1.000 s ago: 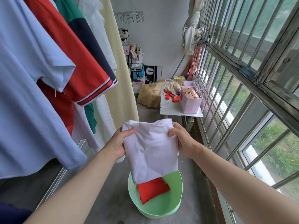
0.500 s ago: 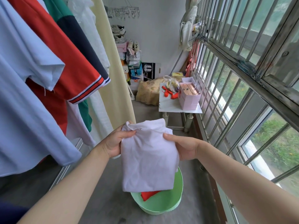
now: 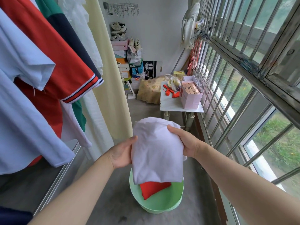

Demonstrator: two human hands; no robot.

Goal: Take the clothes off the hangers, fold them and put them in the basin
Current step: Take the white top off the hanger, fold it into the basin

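A folded white garment [image 3: 156,153] hangs between my hands, above the light green basin [image 3: 164,207] on the floor. My left hand [image 3: 121,152] grips its left edge and my right hand [image 3: 185,141] grips its upper right edge. A folded red garment [image 3: 152,189] lies inside the basin, partly hidden by the white one. More clothes hang at the left: a light blue shirt [image 3: 21,101], a red shirt with a striped sleeve cuff [image 3: 65,62], a green and navy one [image 3: 65,25] and a white one [image 3: 81,26].
A pale yellow curtain [image 3: 112,78] hangs behind the clothes. A small white table [image 3: 172,104] with a pink box [image 3: 190,95] stands by the barred window [image 3: 243,70] at the right. Boxes, shoes and a sack are stacked at the far wall. A metal rail runs low at the left.
The white garment has moved lower and a little to the right, over the basin. My left hand has shifted from its top edge down to its side; the red garment shows more.
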